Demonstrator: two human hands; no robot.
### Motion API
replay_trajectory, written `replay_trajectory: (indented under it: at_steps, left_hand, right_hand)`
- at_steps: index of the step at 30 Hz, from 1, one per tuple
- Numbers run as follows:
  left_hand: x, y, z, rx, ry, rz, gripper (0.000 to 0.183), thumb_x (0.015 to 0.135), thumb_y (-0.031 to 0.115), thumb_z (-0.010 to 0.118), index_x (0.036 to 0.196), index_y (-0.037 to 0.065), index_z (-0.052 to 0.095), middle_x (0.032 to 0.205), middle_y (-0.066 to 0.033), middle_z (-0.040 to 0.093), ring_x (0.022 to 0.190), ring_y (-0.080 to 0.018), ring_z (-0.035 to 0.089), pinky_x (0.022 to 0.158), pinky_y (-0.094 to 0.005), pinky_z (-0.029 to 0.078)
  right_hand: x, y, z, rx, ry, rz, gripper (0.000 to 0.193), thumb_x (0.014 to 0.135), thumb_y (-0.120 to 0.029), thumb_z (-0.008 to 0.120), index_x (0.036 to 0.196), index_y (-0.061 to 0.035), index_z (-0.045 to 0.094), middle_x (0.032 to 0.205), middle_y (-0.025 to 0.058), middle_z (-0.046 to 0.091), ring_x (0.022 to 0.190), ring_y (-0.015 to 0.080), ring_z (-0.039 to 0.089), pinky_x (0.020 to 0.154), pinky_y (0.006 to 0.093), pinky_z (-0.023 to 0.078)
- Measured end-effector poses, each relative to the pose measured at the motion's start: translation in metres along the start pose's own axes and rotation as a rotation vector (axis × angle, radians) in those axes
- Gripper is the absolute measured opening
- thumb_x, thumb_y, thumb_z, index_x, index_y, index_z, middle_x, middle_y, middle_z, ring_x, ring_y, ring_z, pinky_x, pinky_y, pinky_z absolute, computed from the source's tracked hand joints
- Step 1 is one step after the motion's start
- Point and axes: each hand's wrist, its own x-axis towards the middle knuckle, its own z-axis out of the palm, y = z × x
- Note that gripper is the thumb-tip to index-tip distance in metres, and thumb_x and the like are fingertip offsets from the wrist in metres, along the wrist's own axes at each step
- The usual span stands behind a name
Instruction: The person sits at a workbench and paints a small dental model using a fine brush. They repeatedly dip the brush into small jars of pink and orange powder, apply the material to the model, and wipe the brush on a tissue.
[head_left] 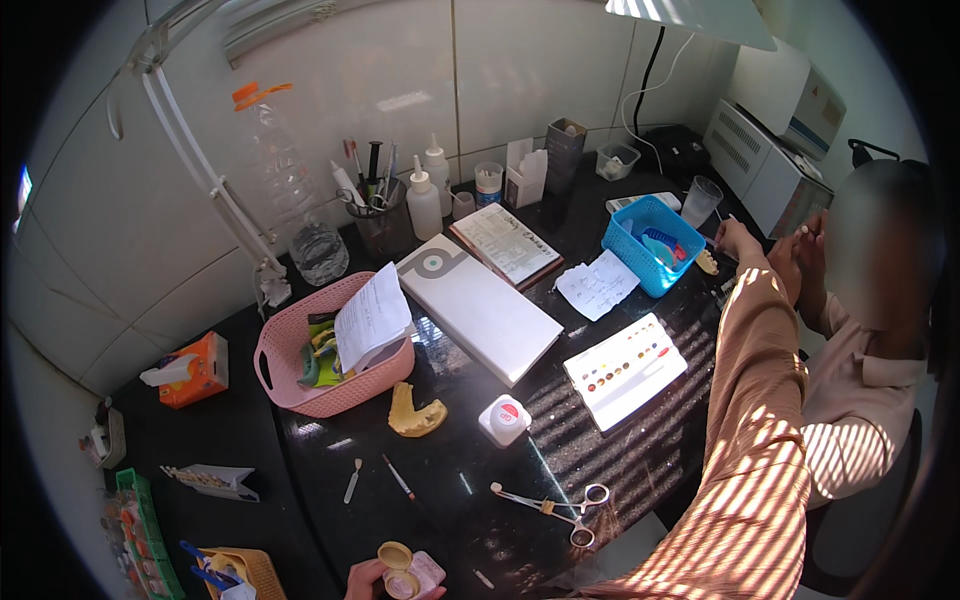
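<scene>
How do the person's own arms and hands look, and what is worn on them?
A long, loose brown sleeve, striped by sunlight, covers the right arm. The right hand and the partly visible left hand are gloveless; no left sleeve shows.

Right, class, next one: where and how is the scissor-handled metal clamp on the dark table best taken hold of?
Probably by its finger rings, coming from above and the right. The clamp lies on its flat side, rings to the right and spread apart, offering finger and thumb openings. A small pale piece sits at the left-pointing tip, so avoid that end.
</scene>
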Motion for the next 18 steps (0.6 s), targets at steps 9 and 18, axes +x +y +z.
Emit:
replay_trajectory:
  at_steps: [9,18]
  left_hand:
    - [0.000,-0.002,-0.002,0.036,0.008,0.042,0.049,0.063,0.006,0.090,0.103,0.001,0.062,0.093,-0.0059,0.062,0.085,-0.0161,0.058,0.077,-0.0300,0.049]
    - [0.003,0.005,-0.002,0.038,-0.009,0.070,0.049,0.063,0.006,0.090,0.104,0.002,0.063,0.093,-0.0065,0.063,0.083,-0.0161,0.059,0.075,-0.0293,0.049]
  right_hand:
    - [-0.014,-0.012,-0.010,0.017,0.036,-0.088,0.025,0.056,0.003,0.080,0.077,-0.0036,0.067,0.087,0.0132,0.071,0.087,0.0269,0.069,0.075,0.0376,0.055]
    - [-0.016,-0.005,-0.008,0.000,0.221,-0.251,0.017,0.064,0.011,0.063,0.075,-0.0016,0.063,0.081,0.0207,0.067,0.084,0.0358,0.067,0.071,0.0409,0.053]
